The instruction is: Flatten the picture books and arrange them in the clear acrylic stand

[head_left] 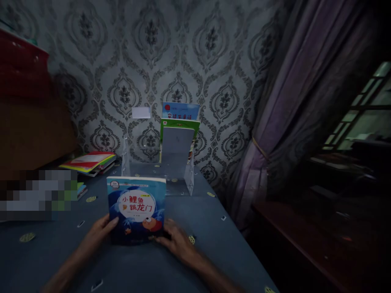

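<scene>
A blue children's book (136,211) with red Chinese lettering and a cartoon fish on its cover stands nearly upright above the blue table covering. My left hand (102,228) grips its left edge, thumb on the front cover. At the lower right edge, my right hand (174,240) closes on the same book, its thumb near the bottom of the cover. Behind it is a clear plastic book rack (189,175). On the rack's right side a green book (180,123) stands upright, with a taller light blue book (181,110) behind it.
Several books and folders (91,162) lie stacked at the back left. A large brown box (33,130) and a red bag (23,67) rise on the left. Patterned wallpaper (177,49) backs the table. A tied purple curtain (259,138) hangs beyond the right edge, near dark wooden furniture (299,240).
</scene>
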A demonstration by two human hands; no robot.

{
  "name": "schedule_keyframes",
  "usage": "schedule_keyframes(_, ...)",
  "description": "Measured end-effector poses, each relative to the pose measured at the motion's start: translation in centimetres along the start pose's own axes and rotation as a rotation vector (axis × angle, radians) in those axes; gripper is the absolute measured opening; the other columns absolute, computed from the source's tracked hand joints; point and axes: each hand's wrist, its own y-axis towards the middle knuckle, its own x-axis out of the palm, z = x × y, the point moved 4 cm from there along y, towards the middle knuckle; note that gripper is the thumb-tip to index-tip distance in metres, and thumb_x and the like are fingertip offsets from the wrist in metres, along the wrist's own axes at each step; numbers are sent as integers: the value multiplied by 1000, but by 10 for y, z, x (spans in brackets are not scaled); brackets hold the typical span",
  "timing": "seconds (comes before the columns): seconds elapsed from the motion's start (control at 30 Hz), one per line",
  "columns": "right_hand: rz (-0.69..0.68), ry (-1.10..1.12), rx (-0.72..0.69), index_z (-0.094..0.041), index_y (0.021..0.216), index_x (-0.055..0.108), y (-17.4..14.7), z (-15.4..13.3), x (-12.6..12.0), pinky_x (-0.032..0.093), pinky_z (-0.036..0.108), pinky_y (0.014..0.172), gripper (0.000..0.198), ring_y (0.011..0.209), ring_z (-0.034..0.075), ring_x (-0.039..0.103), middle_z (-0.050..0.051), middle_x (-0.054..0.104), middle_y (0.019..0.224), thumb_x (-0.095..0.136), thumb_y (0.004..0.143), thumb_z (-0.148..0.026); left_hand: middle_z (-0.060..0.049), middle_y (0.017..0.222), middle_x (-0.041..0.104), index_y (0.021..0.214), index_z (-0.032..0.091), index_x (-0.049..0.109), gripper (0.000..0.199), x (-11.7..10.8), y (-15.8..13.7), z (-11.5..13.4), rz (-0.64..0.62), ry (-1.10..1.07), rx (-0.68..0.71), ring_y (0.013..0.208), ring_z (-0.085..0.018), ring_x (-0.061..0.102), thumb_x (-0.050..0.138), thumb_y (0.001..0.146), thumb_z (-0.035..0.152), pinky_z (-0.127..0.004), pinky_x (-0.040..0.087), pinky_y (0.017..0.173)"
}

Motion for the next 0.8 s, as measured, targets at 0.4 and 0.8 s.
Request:
schedule_keyframes(0.4,66,103,123,-19,95,70,3,17,2,45,28,71,39,78,20,60,2,67,83,61,91,-57,-2,109,79,94,35,82,47,-16,4,10,-10,424,213,117,-41,65,79,60,68,-48,50,108)
schedule_keyframes(0.8,149,128,236,-24,119,71,-5,49,1,49,39,94,53,102,29,62,8,72,110,62,86,-65,-3,106,80,93,32,82,50,-5,33,9,-152,375,83,111,-42,68,77,60,70,-52,54,101)
